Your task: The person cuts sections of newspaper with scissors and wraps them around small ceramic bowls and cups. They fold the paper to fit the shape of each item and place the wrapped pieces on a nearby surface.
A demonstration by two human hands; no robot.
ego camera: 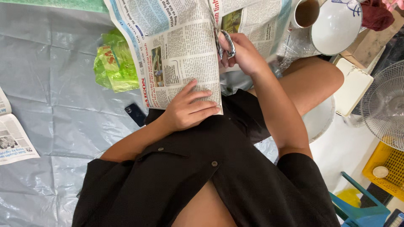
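A newspaper sheet (176,46) lies spread over my lap and the floor ahead. My left hand (189,109) presses its near edge flat against my knee, fingers spread on the paper. My right hand (242,52) grips metal scissors (223,44), fingers through the handles, with the blades running up into a cut in the sheet. The blade tips are hidden by the paper's fold.
A grey plastic tarp (54,84) covers the floor. A crumpled green bag (113,63) and a dark phone (135,114) lie left of the paper. More newspaper (12,138) sits far left. A white bowl (334,25), cup (305,12), fan (385,105) and yellow crate (385,166) are at right.
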